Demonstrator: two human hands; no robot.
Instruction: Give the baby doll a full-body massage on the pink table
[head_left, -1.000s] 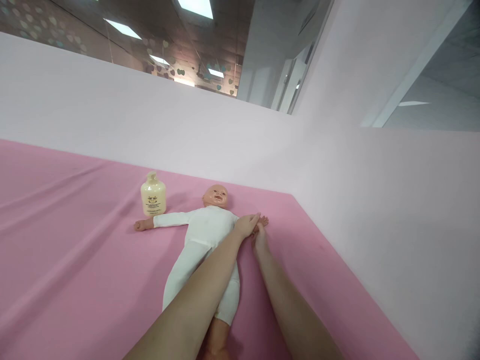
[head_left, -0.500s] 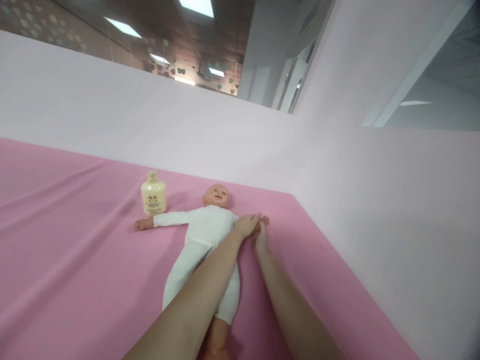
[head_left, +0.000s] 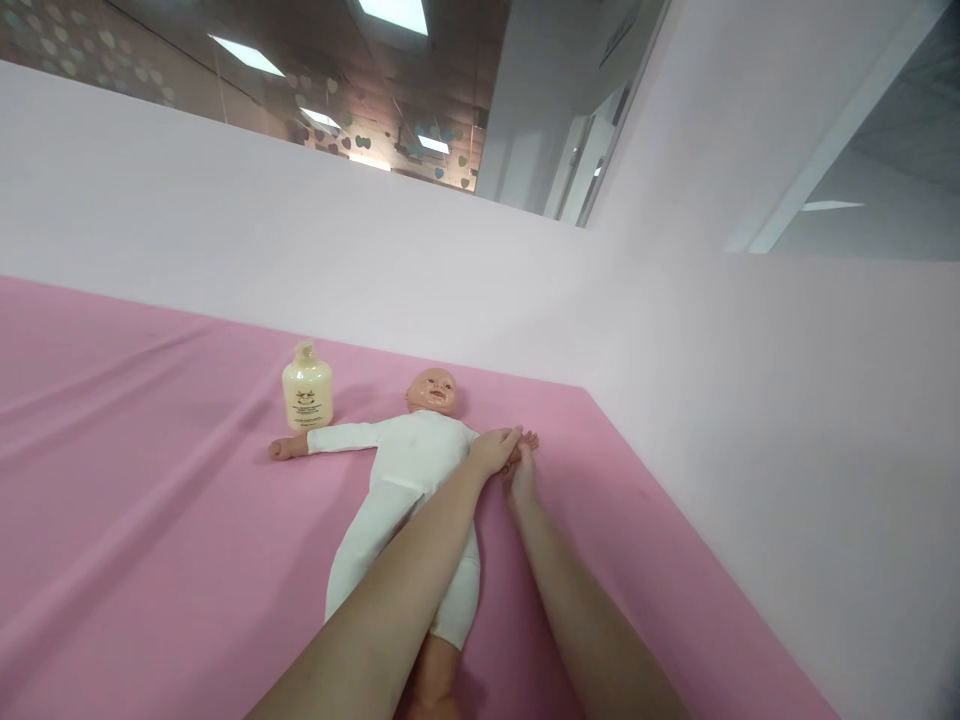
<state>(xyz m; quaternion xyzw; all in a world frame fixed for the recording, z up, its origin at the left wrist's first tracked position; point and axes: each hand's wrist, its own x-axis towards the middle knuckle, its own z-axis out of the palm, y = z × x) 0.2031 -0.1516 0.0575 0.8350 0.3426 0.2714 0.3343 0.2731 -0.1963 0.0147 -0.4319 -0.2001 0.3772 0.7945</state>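
A baby doll [head_left: 420, 448] in a white cloth suit lies on its back on a pink sheet [head_left: 187, 560], head toward the wall. Its arm on the right side of the view is stretched out. My left hand [head_left: 495, 450] is closed round that arm near the wrist, my forearm crossing over the doll's legs. Right beside it, my right hand [head_left: 521, 477] grips the doll's hand from the near side, thumb up. The doll's small fingers [head_left: 531, 440] stick out beyond my hands. Its other arm [head_left: 341, 437] lies spread to the left.
A cream pump bottle [head_left: 307, 392] stands upright behind the doll's left-lying arm, close to the white wall [head_left: 337, 260]. Another white wall [head_left: 787, 420] rises along the right edge of the sheet. Windows are above both walls.
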